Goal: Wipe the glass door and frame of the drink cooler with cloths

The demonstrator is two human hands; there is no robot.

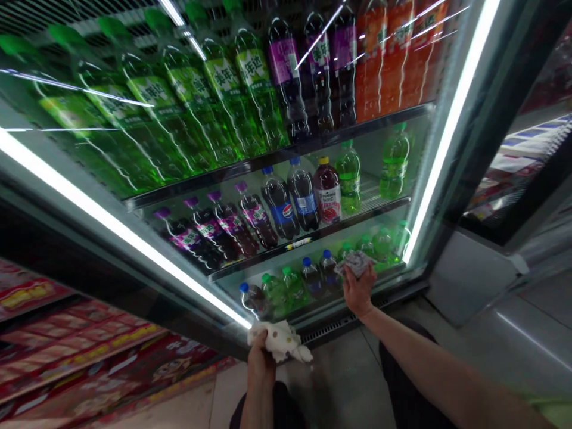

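Observation:
A glass-fronted drinks cooler point(277, 244) fills the middle of the head view. My right hand point(358, 292) presses a crumpled greyish patterned cloth point(356, 264) to the glass in front of the bottom shelf. Lower and to the left, my left hand point(261, 356) is closed on a white cloth point(281, 339) with coloured dots, which hangs loosely near the bottom left corner of the door. Whether this white cloth touches the glass, I cannot tell. Behind the glass, blue-capped bottles point(328, 265) and green bottles point(292, 285) stand close to both cloths.
Upper shelves hold large green bottles point(214, 89), purple-labelled bottles point(286, 65) and orange bottles point(378, 65). Bright light strips point(451, 131) run down both sides. Red packages point(80, 351) fill a shelf at left. Another cabinet point(473, 274) stands right, above the tiled floor point(339, 381).

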